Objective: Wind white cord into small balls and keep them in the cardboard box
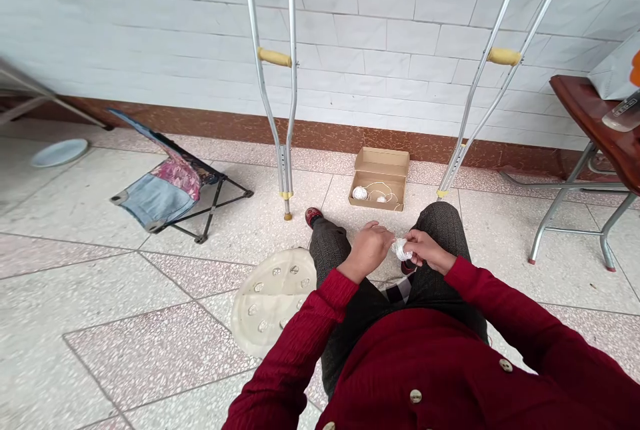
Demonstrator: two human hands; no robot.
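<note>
The curled left hand (pixel 367 250) and the pinching right hand (pixel 426 250) both grip a small white thread ball (pixel 401 250) above the dark trousers (pixel 445 227). Farther off, an open cardboard box (pixel 381 161) holds two more white balls (pixel 359 193) linked by loose thread.

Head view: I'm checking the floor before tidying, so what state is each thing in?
Left hand, closed on string ball
Right hand, pinching string ball
String ball, held between both hands
Box, open, lid up, string and two small balls inside
Crutch, standing on its tip
Other crutch, standing on its tip
Folding stool, tipped over
Dish, lying flat
Studded disc, lying flat
</note>
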